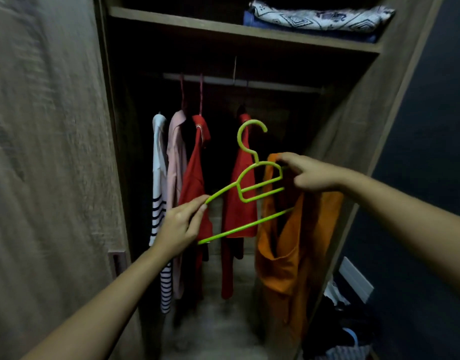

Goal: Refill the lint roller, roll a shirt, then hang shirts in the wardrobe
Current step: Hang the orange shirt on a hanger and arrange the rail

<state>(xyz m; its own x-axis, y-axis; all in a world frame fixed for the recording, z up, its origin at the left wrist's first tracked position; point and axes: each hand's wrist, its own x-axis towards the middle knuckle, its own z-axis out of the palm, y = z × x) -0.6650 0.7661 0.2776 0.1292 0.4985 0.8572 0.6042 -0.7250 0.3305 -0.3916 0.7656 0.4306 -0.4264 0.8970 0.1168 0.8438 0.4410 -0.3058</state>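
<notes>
A lime-green plastic hanger [245,185] is held up in front of the open wardrobe, tilted down to the left. My left hand [179,227] pinches its left arm tip. My right hand [309,172] grips an orange shirt [288,245] at its collar, against the hanger's right side; the shirt droops below. The hanger's right end is hidden inside the orange cloth. Behind, a rail [239,81] carries a striped white shirt [158,183], a pink shirt [175,162] and two red shirts [197,178].
The wardrobe door [47,152] stands open at the left. A shelf [223,27] above the rail holds folded patterned cloth [320,18]. A dark wall is on the right, with a pile of clothes [340,331] on the floor beside the wardrobe.
</notes>
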